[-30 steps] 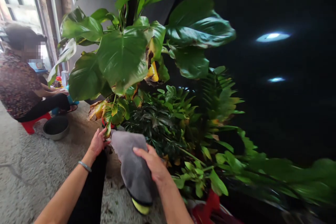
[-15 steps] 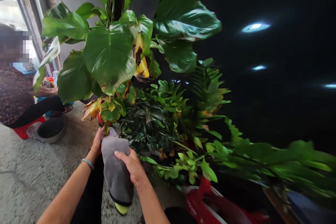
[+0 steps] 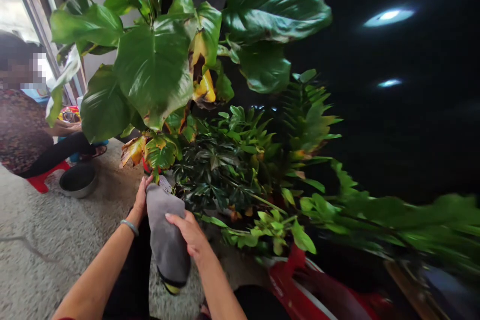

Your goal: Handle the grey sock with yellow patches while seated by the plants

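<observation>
A grey cloth (image 3: pixel 165 235) with a yellow-and-black lower edge hangs between my hands. My right hand (image 3: pixel 189 232) grips its right side. My left hand (image 3: pixel 141 199), with a silver bangle at the wrist, holds its top left corner, just below a small yellowing leaf (image 3: pixel 159 154) of a tall potted plant. That plant's big glossy green leaves (image 3: pixel 153 67) spread above my hands; one leaf (image 3: pixel 202 77) near its middle is yellow and brown.
Darker bushy plants (image 3: pixel 225 160) and fern-like fronds (image 3: pixel 375 215) stand to the right against a black wall. A red pot rim (image 3: pixel 300 290) is at bottom right. On the left a person sits on a red stool (image 3: pixel 45 180) beside a metal bowl (image 3: pixel 78 180) on rough concrete.
The view has shifted a little. My hands and the cloth have stayed below the small leaf, with the left hand now slightly higher on the cloth's top corner.
</observation>
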A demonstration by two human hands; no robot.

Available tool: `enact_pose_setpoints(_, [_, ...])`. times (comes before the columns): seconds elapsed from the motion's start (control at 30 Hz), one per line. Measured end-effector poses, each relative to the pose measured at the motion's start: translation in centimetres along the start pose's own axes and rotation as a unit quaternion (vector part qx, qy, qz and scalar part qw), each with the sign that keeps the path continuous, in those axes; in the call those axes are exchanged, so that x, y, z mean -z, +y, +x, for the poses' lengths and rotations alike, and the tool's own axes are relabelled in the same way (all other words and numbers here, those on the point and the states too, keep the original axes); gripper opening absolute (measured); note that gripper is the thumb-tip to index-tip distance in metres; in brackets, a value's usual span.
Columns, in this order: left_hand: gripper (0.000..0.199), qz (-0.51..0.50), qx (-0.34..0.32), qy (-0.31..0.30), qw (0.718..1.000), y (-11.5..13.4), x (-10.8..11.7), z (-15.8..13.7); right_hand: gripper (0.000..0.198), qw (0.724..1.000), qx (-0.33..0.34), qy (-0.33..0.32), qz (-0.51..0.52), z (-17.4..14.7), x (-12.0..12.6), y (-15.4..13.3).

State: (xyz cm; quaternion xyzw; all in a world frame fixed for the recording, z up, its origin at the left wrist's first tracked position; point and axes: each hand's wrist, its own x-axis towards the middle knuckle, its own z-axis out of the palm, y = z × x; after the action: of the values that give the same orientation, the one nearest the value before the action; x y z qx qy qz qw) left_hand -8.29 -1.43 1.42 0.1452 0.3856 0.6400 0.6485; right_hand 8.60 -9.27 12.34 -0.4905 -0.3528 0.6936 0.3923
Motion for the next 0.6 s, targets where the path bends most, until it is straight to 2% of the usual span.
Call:
enact_pose_setpoints(0.1, [0.064,-0.027,0.005,0.000,1.000,-0.1,0.0,0.3,0.037,0.998,0.053,0.026,0.011,-0.8,1.6,-3.1])
enact_pose_setpoints(0.2, [0.060,-0.023,0.005,-0.006,1.000,-0.4,0.0,0.3,0.039,0.986,0.138,0.077,0.049,2.4,0.8,-7.1])
enact_pose_setpoints(0.27, [0.060,-0.020,0.008,-0.013,1.000,-0.5,-0.1,0.1,0.034,0.984,0.133,0.093,0.066,5.1,-0.5,-7.9])
enact_pose_setpoints(0.33, [0.062,-0.026,0.005,-0.014,1.000,-0.4,-0.3,0.0,0.028,0.990,0.088,0.095,0.063,6.6,-1.6,-6.7])
enact_pose_setpoints(0.4, [0.061,-0.033,-0.001,-0.010,0.999,-0.2,-0.5,0.1,0.025,0.994,0.048,0.089,0.047,6.1,-2.1,-3.9])
enact_pose_setpoints(0.5, [0.058,-0.013,-0.021,-0.004,1.000,0.1,-0.3,0.5,0.027,0.997,0.012,0.073,0.033,2.5,-2.0,-0.2])
enact_pose_setpoints(0.6, [0.057,0.036,-0.035,-0.017,0.999,0.2,0.3,0.7,0.032,0.998,0.047,0.031,0.029,-0.4,-1.7,-0.3])
